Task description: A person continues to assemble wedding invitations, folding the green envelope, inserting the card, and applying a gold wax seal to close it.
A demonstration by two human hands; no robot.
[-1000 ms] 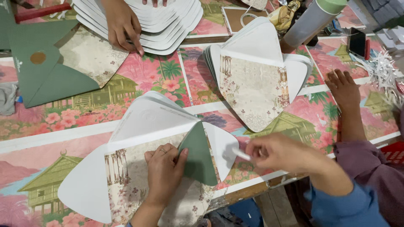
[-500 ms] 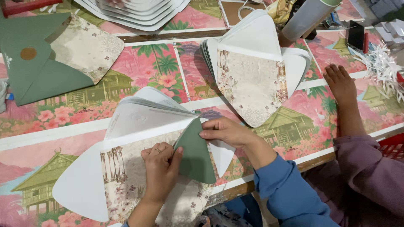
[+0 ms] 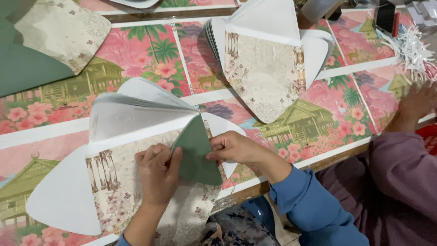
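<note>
— Where were your hands?

— Your left hand lay flat on the patterned envelope sheet, thumb pressing the green flap down. Your right hand pinched that flap's right edge between fingertips and thumb.

— And the sheet itself?

— It topped a stack of unfolded envelopes at the near edge of the counter, which wore a pink floral cover.

— Anything else close by?

— A second stack sat further back to your right. Another person's hand rested at the far right, just below shredded white paper.
</note>
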